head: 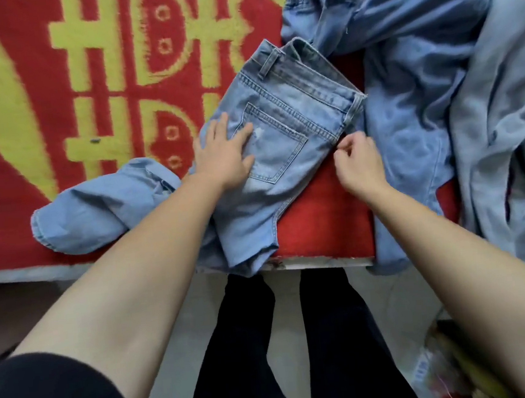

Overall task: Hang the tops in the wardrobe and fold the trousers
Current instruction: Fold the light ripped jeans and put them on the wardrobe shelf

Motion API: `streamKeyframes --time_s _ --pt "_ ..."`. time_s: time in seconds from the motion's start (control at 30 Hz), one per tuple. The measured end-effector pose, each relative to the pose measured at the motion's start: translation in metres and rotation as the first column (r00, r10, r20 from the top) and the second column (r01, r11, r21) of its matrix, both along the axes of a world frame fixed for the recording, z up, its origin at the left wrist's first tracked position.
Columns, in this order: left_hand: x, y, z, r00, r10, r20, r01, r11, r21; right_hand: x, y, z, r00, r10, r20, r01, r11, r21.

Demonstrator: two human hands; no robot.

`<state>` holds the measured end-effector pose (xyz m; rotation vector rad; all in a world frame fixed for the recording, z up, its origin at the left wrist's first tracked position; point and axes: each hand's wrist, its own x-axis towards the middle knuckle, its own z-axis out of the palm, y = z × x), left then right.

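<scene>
Jeans (pixel 292 90): soft, floppy denim (thick seams). Left hand (pixel 225 156) presses flat left of back pocket (pixel 276 143); right hand (pixel 358 162) grip pinches the side seam right of it.

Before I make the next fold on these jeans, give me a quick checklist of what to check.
1. Jeans pinned: the left hand lies flat on the jeans beside the back pocket. Ok.
2. Grip: the right hand has curled fingers at the jeans' right edge; whether they pinch the cloth, cannot tell.
3. Cloth smooth: the lower part is bunched at the near edge of the blanket. Not ok.
4. Room on the right: the denim pile lies right against that side. Not ok.
5. The blue cloth piece on the left: part of these jeans or not, cannot tell.
</scene>
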<state>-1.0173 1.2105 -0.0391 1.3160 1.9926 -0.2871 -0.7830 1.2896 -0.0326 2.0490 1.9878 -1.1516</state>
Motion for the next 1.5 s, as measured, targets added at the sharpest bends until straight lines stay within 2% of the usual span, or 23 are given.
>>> streamKeyframes --time_s 0.07,0.13,0.17,0.23,0.3,0.37,0.43,0.5,0.57,0.63,0.7,0.77,0.83,0.93,1.0,1.07,1.1,1.17,1.27,1.33,1.37,1.43,1.5 --pt "0.004 -0.003 -0.001 0.996 0.081 -0.035 -0.075 0.987 0.141 0.002 0.034 0.000 0.986 -0.155 -0.057 0.164 0.951 0.263" --pt "0.003 0.005 0.002 0.989 0.123 -0.079 -0.103 0.971 0.217 -0.007 0.066 -0.002 0.994 -0.091 -0.059 0.105 0.944 0.313" --pt "0.000 0.012 0.003 0.985 0.142 -0.097 -0.118 0.969 0.216 -0.014 0.079 -0.004 0.999 -0.014 -0.037 0.024 0.962 0.273" --pt "-0.008 0.027 0.005 0.963 0.255 -0.084 -0.235 0.952 0.194 -0.029 0.091 -0.011 0.989 0.150 -0.001 -0.149 0.985 0.087" --pt "-0.016 0.043 0.007 0.915 0.400 -0.053 -0.386 0.905 0.180 -0.041 0.087 -0.010 0.947 0.321 0.019 -0.319 0.945 -0.071" --pt "-0.017 0.062 0.011 0.903 0.430 -0.010 -0.418 0.883 0.214 -0.043 0.077 -0.006 0.908 0.418 -0.015 -0.416 0.897 -0.151" --pt "-0.011 0.079 0.013 0.894 0.427 0.138 -0.447 0.875 0.187 -0.036 0.065 -0.001 0.919 0.370 -0.138 -0.393 0.889 -0.233" --pt "0.003 0.089 0.015 0.889 0.375 0.265 -0.413 0.905 0.104 -0.022 0.054 0.004 0.928 0.298 -0.222 -0.358 0.878 -0.317" --pt "0.018 0.088 0.018 0.927 0.272 0.259 -0.306 0.947 0.101 -0.006 0.045 0.008 0.930 0.249 -0.269 -0.339 0.864 -0.373" --pt "0.030 0.077 0.022 0.968 0.161 0.193 -0.197 0.963 0.183 0.004 0.037 0.014 0.943 0.146 -0.300 -0.269 0.866 -0.423" --pt "0.037 0.060 0.026 0.974 0.121 0.193 -0.172 0.947 0.271 0.006 0.032 0.019 0.970 0.043 -0.240 -0.148 0.885 -0.441" --pt "0.038 0.040 0.031 0.955 0.180 0.236 -0.252 0.912 0.323 0.003 0.026 0.026 0.993 0.085 -0.086 -0.112 0.912 -0.394" --pt "0.033 0.019 0.042 0.943 0.252 0.217 -0.317 0.880 0.355 -0.005 0.018 0.035 0.991 0.131 -0.019 -0.127 0.911 -0.392" --pt "0.016 -0.008 0.072 0.941 0.308 0.139 -0.338 0.846 0.412 -0.031 0.000 0.063 0.989 0.130 -0.071 -0.147 0.906 -0.397" --pt "-0.004 -0.020 0.098 0.904 0.403 0.146 -0.423 0.785 0.454 -0.055 -0.010 0.087 0.984 -0.032 -0.177 -0.045 0.908 -0.416" --pt "-0.027 -0.032 0.129 0.835 0.526 0.159 -0.532 0.701 0.475 -0.076 -0.014 0.116 0.935 -0.270 -0.230 0.154 0.893 -0.423" --pt "-0.040 -0.040 0.146 0.802 0.583 0.127 -0.567 0.678 0.469 -0.084 -0.013 0.132 0.881 -0.407 -0.241 0.285 0.864 -0.415" --pt "-0.071 -0.060 0.183 0.741 0.672 0.012 -0.612 0.667 0.424 -0.093 -0.006 0.167 0.713 -0.642 -0.283 0.505 0.750 -0.427" --pt "-0.120 -0.092 0.240 0.712 0.701 -0.045 -0.665 0.694 0.276 -0.100 0.003 0.227 0.462 -0.772 -0.438 0.586 0.636 -0.502" --pt "-0.142 -0.105 0.275 0.688 0.720 0.091 -0.718 0.659 0.223 -0.105 0.003 0.268 0.320 -0.794 -0.518 0.551 0.600 -0.580" --pt "-0.148 -0.108 0.291 0.639 0.739 0.214 -0.768 0.601 0.219 -0.109 0.001 0.287 0.283 -0.790 -0.545 0.523 0.603 -0.603" --pt "-0.155 -0.111 0.321 0.456 0.744 0.489 -0.883 0.445 0.146 -0.118 -0.004 0.319 0.267 -0.772 -0.577 0.480 0.626 -0.615" --pt "-0.161 -0.113 0.348 0.291 0.694 0.659 -0.925 0.381 0.007 -0.127 -0.010 0.345 0.254 -0.760 -0.598 0.462 0.638 -0.616"
